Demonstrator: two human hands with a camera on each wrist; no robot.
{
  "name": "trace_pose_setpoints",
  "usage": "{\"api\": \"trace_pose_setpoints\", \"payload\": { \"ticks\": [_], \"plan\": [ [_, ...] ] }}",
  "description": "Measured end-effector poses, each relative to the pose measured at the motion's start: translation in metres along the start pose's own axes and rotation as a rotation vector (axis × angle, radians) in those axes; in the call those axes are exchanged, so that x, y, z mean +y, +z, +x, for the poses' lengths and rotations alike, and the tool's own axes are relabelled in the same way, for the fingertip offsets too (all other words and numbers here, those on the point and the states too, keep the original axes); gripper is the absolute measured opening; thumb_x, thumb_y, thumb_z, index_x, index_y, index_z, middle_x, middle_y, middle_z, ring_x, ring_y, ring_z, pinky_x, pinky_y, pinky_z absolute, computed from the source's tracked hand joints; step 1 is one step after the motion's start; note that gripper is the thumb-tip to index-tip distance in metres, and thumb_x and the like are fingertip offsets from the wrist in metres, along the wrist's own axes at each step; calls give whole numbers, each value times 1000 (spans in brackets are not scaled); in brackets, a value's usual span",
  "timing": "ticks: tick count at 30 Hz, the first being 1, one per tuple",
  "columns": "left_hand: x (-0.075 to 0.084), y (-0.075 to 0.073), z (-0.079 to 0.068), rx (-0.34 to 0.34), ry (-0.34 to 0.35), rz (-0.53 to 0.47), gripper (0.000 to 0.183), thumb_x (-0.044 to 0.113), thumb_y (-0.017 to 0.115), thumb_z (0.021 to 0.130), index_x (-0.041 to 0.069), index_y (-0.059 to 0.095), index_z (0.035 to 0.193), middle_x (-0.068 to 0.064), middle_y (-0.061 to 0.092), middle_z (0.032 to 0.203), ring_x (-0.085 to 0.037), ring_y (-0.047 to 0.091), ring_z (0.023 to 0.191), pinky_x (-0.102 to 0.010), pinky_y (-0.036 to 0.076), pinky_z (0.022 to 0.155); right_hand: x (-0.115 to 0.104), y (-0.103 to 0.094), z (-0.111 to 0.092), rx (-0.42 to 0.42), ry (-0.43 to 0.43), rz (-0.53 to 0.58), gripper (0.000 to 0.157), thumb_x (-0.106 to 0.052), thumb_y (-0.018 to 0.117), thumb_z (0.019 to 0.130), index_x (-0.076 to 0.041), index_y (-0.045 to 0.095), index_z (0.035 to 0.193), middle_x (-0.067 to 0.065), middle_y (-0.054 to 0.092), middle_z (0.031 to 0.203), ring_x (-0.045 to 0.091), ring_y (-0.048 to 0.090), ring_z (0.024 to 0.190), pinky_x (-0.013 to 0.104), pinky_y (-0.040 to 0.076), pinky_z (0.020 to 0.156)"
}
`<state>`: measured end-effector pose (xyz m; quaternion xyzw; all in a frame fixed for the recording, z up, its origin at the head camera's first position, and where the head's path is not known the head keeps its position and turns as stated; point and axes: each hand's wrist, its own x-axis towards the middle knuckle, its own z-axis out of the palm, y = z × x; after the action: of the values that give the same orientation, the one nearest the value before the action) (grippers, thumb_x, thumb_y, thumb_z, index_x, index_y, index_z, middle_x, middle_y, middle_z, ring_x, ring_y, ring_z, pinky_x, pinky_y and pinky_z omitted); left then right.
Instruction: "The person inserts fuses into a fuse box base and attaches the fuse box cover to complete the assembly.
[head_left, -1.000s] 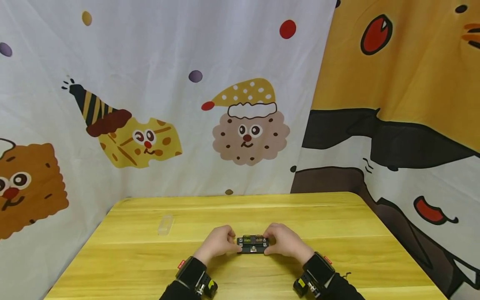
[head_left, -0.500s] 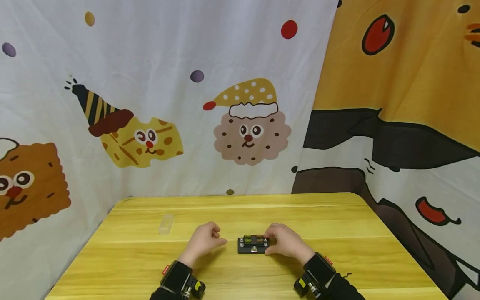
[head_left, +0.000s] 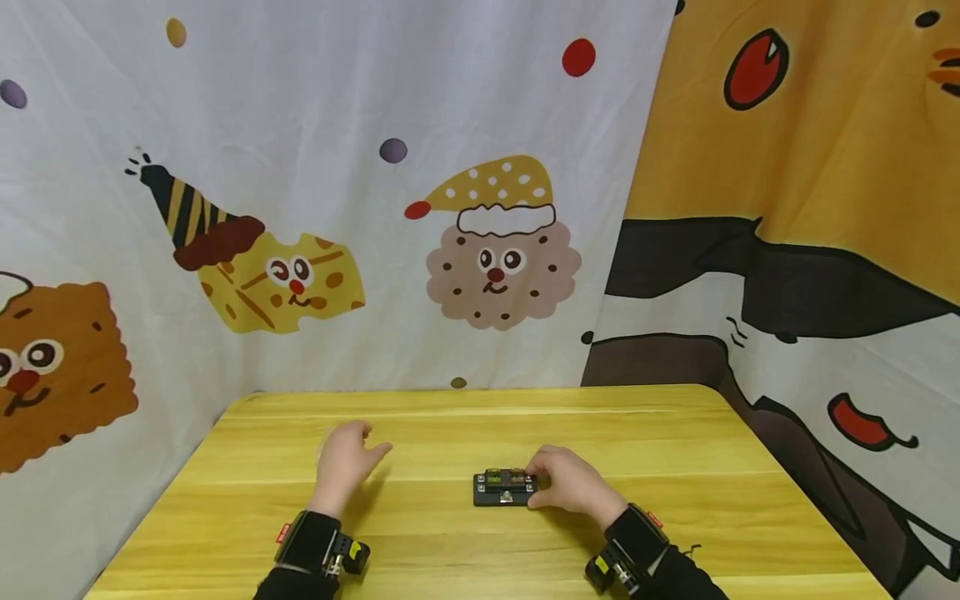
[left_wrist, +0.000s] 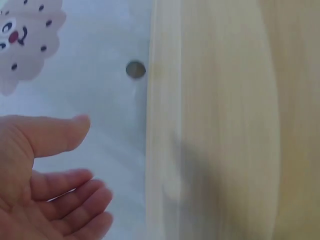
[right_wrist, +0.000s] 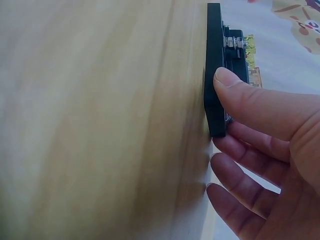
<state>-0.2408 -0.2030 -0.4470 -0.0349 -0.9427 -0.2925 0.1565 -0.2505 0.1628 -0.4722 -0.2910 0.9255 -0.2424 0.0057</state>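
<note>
A black fuse block (head_left: 495, 492) with metal screw terminals and yellow and orange-brown fuses lies on the table, right of centre. My right hand (head_left: 572, 483) pinches its right end, thumb at the near side, fingers at the end and behind. The right wrist view shows the thumb on the black base (right_wrist: 215, 55). My left hand (head_left: 345, 467) is well to the left, holding nothing, its thumb apart from its loosely bent fingers (left_wrist: 75, 200). It is over or just beside a clear plastic cover (head_left: 322, 442), mostly hidden behind that hand.
The light wooden table (head_left: 450, 550) ends at a printed white curtain (head_left: 337, 358) along the back. A yellow and black printed cloth (head_left: 750, 167) hangs at the right side. Both wrists wear black camera straps.
My left hand has let go of the fuse block and moved left to the clear cover, which it now mostly hides. My right hand and the block stay in place.
</note>
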Motion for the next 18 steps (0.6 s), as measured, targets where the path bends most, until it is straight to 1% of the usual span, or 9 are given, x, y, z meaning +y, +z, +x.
{"api": "trace_pose_setpoints", "payload": {
  "ticks": [4,8,10,14,16,18],
  "plan": [
    [-13,-9,5,54,-62,64,49,18,76,86,-17,59,117,-34,60,110,-49,57,102,-56,46,86,0,0,1,1,-3,-1,41,-25,90,71,-9,71,105,-1,63,100,18,60,90,38,50,83],
    [-26,-15,8,85,-124,110,54,17,76,84,-20,56,117,-40,53,113,-54,52,105,-60,44,89,-1,1,0,1,4,-3,41,-24,90,72,-9,71,105,-2,63,100,18,60,89,38,50,82],
    [-31,-17,9,80,-143,121,55,18,76,84,-21,55,116,-42,52,114,-55,52,105,-60,44,89,-1,0,0,3,3,-7,41,-24,90,72,-9,71,105,-2,63,100,18,59,89,38,50,82],
    [-39,-19,10,39,-171,134,55,19,74,85,-22,54,115,-43,51,113,-56,51,105,-61,44,88,-2,-1,0,7,2,-12,41,-23,90,72,-8,71,105,-1,63,100,19,60,90,38,50,83],
    [-43,-19,10,21,-187,143,52,20,74,86,-22,55,111,-42,51,110,-55,53,101,-60,47,83,-2,-1,-1,7,2,-15,41,-23,90,72,-9,71,105,-2,63,100,19,60,90,38,50,83],
    [-46,-19,10,16,-201,161,48,21,75,85,-20,57,103,-40,52,105,-54,54,96,-59,49,77,-2,0,0,7,2,-18,41,-24,90,72,-9,71,105,-2,63,100,18,60,90,38,50,83]
  ]
}}
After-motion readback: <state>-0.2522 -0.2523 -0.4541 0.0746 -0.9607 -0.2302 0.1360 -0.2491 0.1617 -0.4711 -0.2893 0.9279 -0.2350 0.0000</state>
